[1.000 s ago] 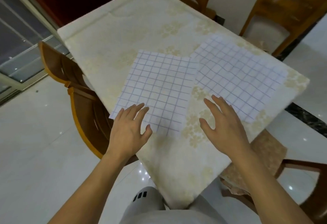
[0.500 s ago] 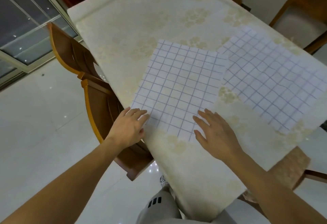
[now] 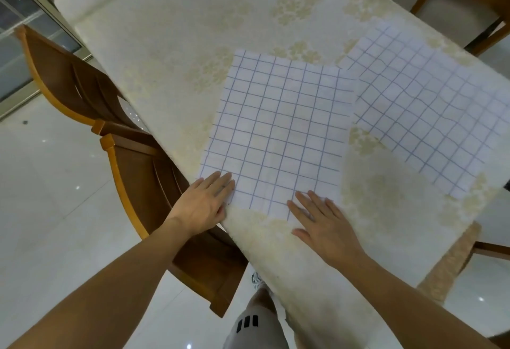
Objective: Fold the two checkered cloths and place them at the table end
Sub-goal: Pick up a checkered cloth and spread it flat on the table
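1. Two white checkered cloths with thin blue grid lines are seen lying flat and unfolded on the surface (image 3: pixel 171 45), which is covered by a cream floral tablecloth.
2. The near cloth (image 3: pixel 278 130) is placed at the centre of the frame, its lower edge close to the surface's near corner.
3. The far cloth (image 3: pixel 430 105) is spread at the right of the frame; its left corner is overlapped by the near cloth's upper right corner.
4. The left hand (image 3: pixel 204 205) is laid flat, fingers straight and together, on the near cloth's lower left corner.
5. The right hand (image 3: pixel 323 221) is laid flat with fingers slightly spread, fingertips on the near cloth's lower edge.
6. Two wooden chairs (image 3: pixel 154 172) are tucked in at the left of the frame.
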Demonstrator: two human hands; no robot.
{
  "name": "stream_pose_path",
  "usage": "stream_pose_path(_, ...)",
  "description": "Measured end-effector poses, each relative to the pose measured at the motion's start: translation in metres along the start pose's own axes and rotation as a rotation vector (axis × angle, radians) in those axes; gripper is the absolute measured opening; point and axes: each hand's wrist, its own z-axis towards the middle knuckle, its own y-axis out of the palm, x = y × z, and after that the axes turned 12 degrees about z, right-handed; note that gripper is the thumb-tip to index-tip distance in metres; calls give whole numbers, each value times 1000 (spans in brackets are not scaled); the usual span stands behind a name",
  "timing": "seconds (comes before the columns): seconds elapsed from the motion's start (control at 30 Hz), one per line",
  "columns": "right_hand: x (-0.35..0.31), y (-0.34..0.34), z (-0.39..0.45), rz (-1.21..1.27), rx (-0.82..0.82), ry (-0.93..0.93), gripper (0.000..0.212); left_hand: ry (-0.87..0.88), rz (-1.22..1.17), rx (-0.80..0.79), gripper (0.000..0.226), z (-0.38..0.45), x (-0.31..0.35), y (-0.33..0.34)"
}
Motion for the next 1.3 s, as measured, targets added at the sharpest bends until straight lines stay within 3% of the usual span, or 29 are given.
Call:
stream_pose_path(0.27,1,13,2,-59,88,-13,45,35,22,64,57,8,-8,6)
stream_pose_path(0.43,1,18,3,-79,167,-28,39,21,41,77,68,10,-9,9)
stream_pose_path(0.63,-2,22,6,-75,222,-9,36,-51,25,189,47,17,3,6)
stream_pose_path(0.97,-19,22,11,-20,243,115,54,-37,-16,199,70,16,2,17)
stream_pose_path(1.17,-22,20,9,20,217,126,61,-50,-71,260,66,6,9,12)
stream_pose_path(1.3,-14,20,5,-36,308,70,54,-52,-75,308,57,1,13,6)
